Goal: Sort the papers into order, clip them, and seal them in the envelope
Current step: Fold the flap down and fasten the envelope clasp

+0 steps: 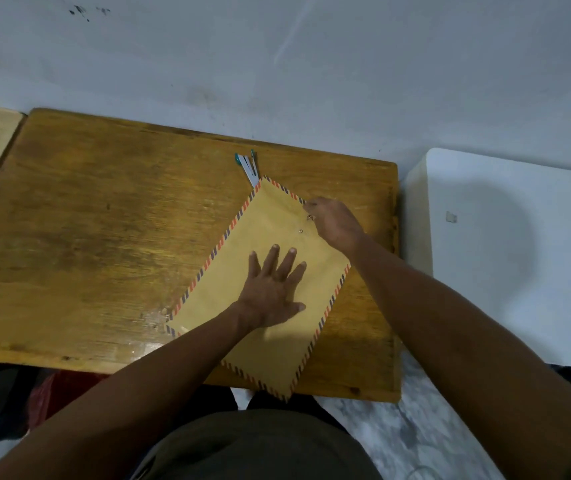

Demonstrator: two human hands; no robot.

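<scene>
both forearms reach in from the near edge of the table (104,209). left hand (272,289) lies spread flat, pressing the envelope (270,344) down at its middle. right hand (334,221) pinches something small at the flap end, probably the clasp. envelope sits toward the right side, long axis diagonal, closed end overhanging the near edge. light, thin and bendy; best held flat by an edge.

We're seeing a matt brown paper envelope (273,271) with a small shiny metal eyelet (300,231), lying on a varnished wooden table (104,237), worn and glossy in patches; smooth white plastic surface (519,254) beside.
</scene>
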